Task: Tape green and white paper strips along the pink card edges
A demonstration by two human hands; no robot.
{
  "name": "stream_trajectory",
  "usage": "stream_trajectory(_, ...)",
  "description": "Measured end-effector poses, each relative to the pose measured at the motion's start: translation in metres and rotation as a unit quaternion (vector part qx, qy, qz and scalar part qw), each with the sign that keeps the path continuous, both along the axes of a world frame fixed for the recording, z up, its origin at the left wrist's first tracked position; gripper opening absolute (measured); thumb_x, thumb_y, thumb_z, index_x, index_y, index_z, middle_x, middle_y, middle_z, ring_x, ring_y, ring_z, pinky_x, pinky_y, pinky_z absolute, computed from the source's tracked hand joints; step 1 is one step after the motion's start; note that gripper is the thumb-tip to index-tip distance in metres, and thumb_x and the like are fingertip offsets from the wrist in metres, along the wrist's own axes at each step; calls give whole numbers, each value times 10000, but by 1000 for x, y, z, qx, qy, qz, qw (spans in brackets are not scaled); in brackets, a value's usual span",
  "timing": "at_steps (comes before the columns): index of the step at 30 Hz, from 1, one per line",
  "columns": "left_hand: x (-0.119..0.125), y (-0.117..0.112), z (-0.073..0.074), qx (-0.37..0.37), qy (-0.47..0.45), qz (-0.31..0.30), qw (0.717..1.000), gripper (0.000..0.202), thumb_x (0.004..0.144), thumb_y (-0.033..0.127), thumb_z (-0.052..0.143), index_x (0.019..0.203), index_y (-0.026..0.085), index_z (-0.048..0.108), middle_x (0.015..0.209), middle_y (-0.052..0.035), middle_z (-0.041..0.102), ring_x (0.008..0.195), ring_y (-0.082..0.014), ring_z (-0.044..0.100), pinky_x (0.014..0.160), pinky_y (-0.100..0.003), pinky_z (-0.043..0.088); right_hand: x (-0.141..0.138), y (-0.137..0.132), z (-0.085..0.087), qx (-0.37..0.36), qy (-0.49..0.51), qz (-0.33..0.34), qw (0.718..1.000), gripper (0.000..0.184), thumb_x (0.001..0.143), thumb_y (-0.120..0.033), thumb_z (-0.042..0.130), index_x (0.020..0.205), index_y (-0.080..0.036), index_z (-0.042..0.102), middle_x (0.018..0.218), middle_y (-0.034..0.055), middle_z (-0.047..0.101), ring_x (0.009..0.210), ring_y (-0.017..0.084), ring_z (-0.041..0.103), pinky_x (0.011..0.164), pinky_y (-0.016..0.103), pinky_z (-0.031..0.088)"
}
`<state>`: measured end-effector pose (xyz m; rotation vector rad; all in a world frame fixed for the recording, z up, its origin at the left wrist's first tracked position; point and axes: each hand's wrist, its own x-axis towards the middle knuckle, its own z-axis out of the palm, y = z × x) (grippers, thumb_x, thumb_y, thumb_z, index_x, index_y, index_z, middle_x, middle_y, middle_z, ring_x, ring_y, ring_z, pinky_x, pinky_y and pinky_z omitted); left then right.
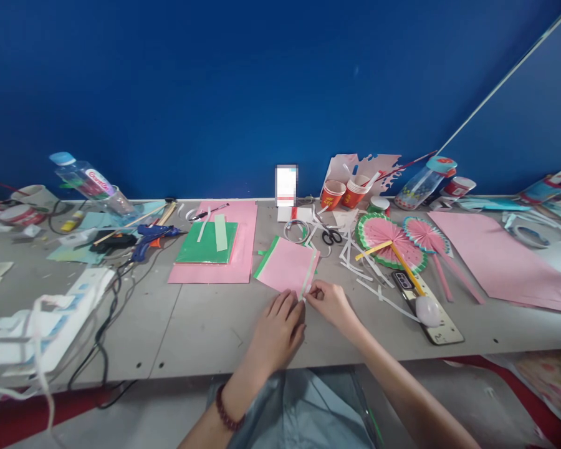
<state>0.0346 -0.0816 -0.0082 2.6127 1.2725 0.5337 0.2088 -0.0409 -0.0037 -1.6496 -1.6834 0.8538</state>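
Observation:
A pink paper sheet [287,265] with a green edge on its left and a pale strip along its right side lies on the grey table [201,330]. My left hand [278,330] rests flat at the sheet's near corner, fingers together and pressing down. My right hand [330,302] pinches the near end of the pale strip [308,277] at that same corner. Both hands meet at the sheet's near edge.
A green sheet [208,243] lies on a larger pink sheet [240,215] to the left, beside a blue glue gun [152,240] and a power strip [75,305]. Scissors [331,236], paper watermelon fans [386,237], red cups [346,192], a ruler [430,312] and a big pink sheet [500,259] lie right.

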Motion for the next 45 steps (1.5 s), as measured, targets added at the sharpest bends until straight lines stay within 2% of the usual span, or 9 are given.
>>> stream_trajectory(3,0,0,1,-3,6,-1,1000,425,865,228,510,1284,164,494,1340,-135,517,1307,-279,411,1046,-457,396,0,0,1,-9,-19,8,1000,142,697,-247,568,570,-199,524,535,-8,579,496,129,499,521,231,357)
stream_trajectory(7,0,0,0,2,-1,-3,1000,422,864,226,501,1283,172,492,1341,-133,516,1306,-277,411,1042,-463,399,3,-1,0,20,-87,28,996,146,736,-237,584,611,-198,521,636,10,599,615,154,555,593,246,382)
stream_trajectory(10,0,0,0,3,-5,-3,1000,429,859,215,497,1286,176,487,1340,-134,515,1306,-277,412,1039,-467,398,7,-1,0,30,-141,5,990,99,757,-286,610,749,-206,551,738,11,615,691,169,578,611,253,380)
stream_trajectory(13,1,0,2,1,-6,-1,1000,431,853,203,503,1284,178,488,1333,-132,519,1302,-277,416,1038,-467,399,12,1,1,23,-173,-18,985,187,758,-347,637,864,-222,546,807,3,624,716,168,586,593,247,360)
stream_trajectory(26,1,1,4,-5,-1,-4,1000,396,867,209,501,1260,160,510,1330,-135,517,1289,-296,429,1035,-472,406,17,16,2,19,-227,-8,974,156,819,-352,606,746,-217,574,683,-6,631,621,148,549,527,247,252)
stream_trajectory(32,1,0,4,-7,-7,-3,1000,400,859,204,510,1257,162,506,1330,-139,513,1291,-292,425,1035,-472,402,16,21,3,7,-253,-19,967,132,848,-330,557,780,-221,587,636,-9,616,546,137,507,507,253,214)
stream_trajectory(37,1,0,6,-14,-4,-4,1000,396,872,215,495,1265,171,495,1333,-127,510,1296,-283,414,1040,-468,394,16,15,1,36,-243,-16,969,193,880,-370,504,783,-217,568,656,-14,606,580,135,533,512,242,230)
stream_trajectory(41,1,0,7,-16,-1,-1,1000,396,871,219,492,1265,175,500,1342,-132,503,1291,-286,418,1033,-469,395,15,10,2,38,-238,-1,970,304,790,-519,610,777,-220,555,725,-20,617,621,137,554,525,230,251)
stream_trajectory(45,1,1,7,-18,-5,-3,1000,400,861,202,503,1259,164,510,1324,-137,516,1290,-287,417,1036,-465,393,11,9,2,38,-265,0,964,276,804,-493,614,812,-223,556,797,-6,648,617,139,560,530,240,249)
